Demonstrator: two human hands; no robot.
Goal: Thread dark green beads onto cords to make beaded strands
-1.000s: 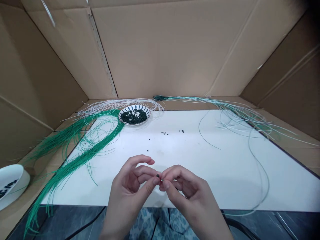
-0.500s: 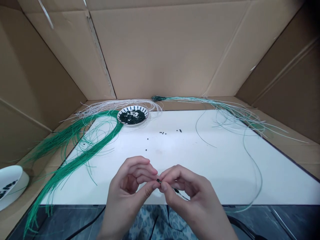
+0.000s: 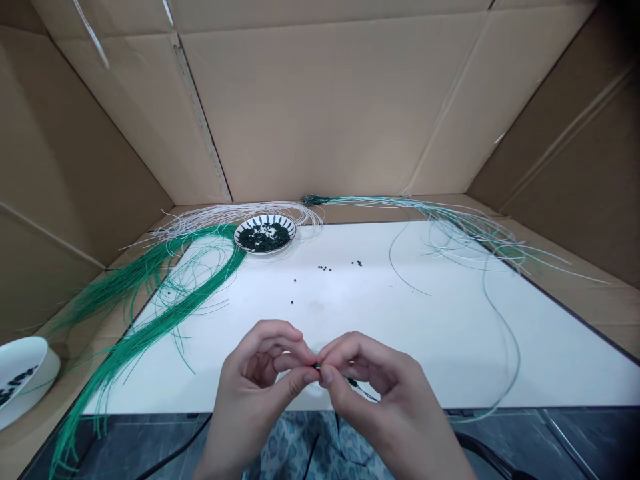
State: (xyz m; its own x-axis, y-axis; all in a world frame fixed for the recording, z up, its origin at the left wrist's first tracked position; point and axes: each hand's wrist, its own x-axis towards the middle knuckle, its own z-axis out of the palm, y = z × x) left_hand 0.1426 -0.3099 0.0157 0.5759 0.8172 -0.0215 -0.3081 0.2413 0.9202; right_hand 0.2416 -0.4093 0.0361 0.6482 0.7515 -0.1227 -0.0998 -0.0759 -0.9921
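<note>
My left hand (image 3: 267,380) and my right hand (image 3: 373,387) meet fingertip to fingertip over the front edge of the white table. Between their thumbs and forefingers they pinch a small dark piece (image 3: 317,366), mostly covered by the fingers. A thin strand with a dark end (image 3: 354,383) comes out below my right fingers. What joins it to the pinched piece is hidden inside the right hand. Past the hands, several tiny black pieces (image 3: 324,268) lie loose on the tabletop (image 3: 425,347).
A patterned dish (image 3: 241,245) of tiny black pieces stands at the back. Green strands (image 3: 175,313) spread along the left, with white strands (image 3: 215,217) behind. A dark-tipped bundle (image 3: 370,199) reaches right. A white bowl (image 3: 47,373) sits far left. Cardboard walls (image 3: 325,107) surround the table.
The left forefinger has come down slightly, covering more of the small dark piece. The right hand keeps its pinch. The whole view has shifted slightly.
</note>
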